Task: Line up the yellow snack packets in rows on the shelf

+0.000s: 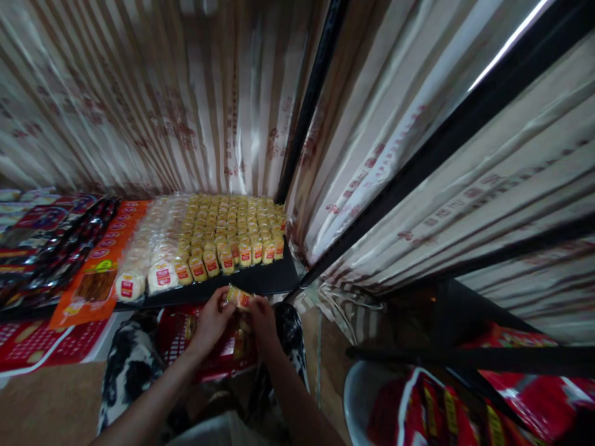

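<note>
Between my two hands is a small yellow snack packet with a red label, held just in front of the shelf edge. My left hand pinches its left end, and my right hand has fingers closed on its right end. Below them, between my knees, a red basket has a few more yellow packets inside, partly hidden by my forearms. Rows of matching yellow packets stand on the black shelf, with round white packaged snacks to their left.
Orange snack bags and dark shiny packets cover the shelf's left part. Striped curtains hang behind, crossed by black frame bars. At lower right, a white tub stands near red packages. Another red basket is at left.
</note>
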Action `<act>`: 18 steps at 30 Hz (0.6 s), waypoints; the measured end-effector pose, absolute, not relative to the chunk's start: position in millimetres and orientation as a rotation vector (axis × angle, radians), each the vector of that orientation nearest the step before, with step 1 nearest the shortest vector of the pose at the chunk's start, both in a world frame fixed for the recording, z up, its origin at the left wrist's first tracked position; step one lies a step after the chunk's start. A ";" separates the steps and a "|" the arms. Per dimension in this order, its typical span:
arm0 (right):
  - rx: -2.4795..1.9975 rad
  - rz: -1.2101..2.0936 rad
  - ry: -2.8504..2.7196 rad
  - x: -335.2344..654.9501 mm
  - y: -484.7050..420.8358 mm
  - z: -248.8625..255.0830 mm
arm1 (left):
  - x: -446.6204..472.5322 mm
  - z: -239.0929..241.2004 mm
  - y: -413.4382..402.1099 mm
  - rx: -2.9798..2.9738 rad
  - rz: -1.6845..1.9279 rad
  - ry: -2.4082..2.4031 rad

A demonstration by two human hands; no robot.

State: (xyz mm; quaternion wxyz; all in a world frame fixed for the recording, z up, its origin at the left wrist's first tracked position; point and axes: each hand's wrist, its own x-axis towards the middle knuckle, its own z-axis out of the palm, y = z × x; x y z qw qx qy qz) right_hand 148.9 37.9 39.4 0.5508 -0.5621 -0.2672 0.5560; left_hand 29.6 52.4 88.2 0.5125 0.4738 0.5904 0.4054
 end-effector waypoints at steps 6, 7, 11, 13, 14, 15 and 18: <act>-1.462 0.787 -0.927 163.0 47.1 53.3 | 49.5 107.2 86.4 1.389 0.985 1.453; -1.480 0.703 -0.964 166.2 50.2 58.5 | 54.0 111.8 94.7 1.446 0.975 1.443; -1.458 0.512 -1.093 180.2 68.3 81.1 | 74.9 136.6 134.1 1.718 0.956 1.416; -1.455 0.484 -1.093 188.4 82.1 86.6 | 86.4 150.4 156.0 1.804 0.963 1.420; -1.464 0.482 -1.084 193.0 90.2 86.9 | 92.3 156.7 167.0 1.832 0.963 1.417; -1.479 0.481 -1.076 197.7 99.0 85.5 | 98.3 162.3 177.8 1.853 0.962 1.427; -1.552 0.466 -1.086 211.9 126.8 74.3 | 116.4 173.6 207.9 1.921 0.928 1.461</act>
